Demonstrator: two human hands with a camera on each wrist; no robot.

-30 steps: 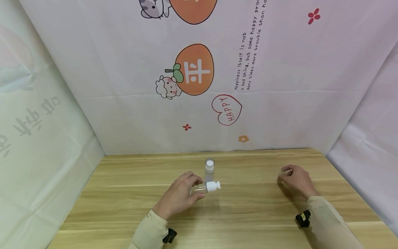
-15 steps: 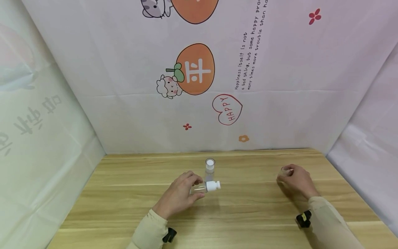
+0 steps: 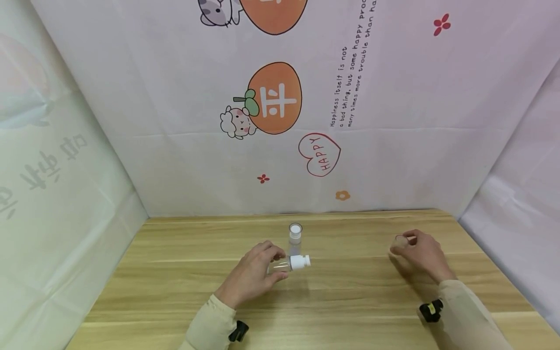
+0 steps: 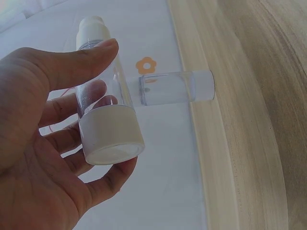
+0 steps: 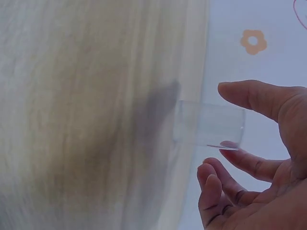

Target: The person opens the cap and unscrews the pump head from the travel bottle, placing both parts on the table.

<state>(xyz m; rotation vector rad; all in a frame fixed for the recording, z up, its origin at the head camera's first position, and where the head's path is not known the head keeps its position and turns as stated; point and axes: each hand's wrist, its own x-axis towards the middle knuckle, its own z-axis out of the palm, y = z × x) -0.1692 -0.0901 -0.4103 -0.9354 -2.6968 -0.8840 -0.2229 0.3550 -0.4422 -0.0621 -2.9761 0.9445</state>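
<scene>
My left hand point(image 3: 253, 272) holds a clear pump bottle point(image 4: 112, 129) on its side above the table, its white pump head point(image 3: 299, 261) pointing right. Thumb and fingers curl round the clear body, and the white base shows in the left wrist view. Behind it a second clear cylinder point(image 3: 295, 240) stands upright, with white inside its top and a white base point(image 4: 204, 85) on the table. At the right, a clear cap point(image 5: 211, 124) stands on the table beside my right hand point(image 3: 422, 253). A gap separates the thumb point(image 5: 249, 96) from the cap; one fingertip is at its edge.
The wooden table point(image 3: 345, 301) ends at a white printed cloth point(image 3: 197, 170) hanging behind it. More cloth hangs at the left and right sides. A small black device point(image 3: 430, 311) is on the right wrist, and another point(image 3: 238, 331) on the left.
My right hand has eased slightly to the right and let go of the clear cap, more of which now shows. The left hand and its pump bottle have stayed in place.
</scene>
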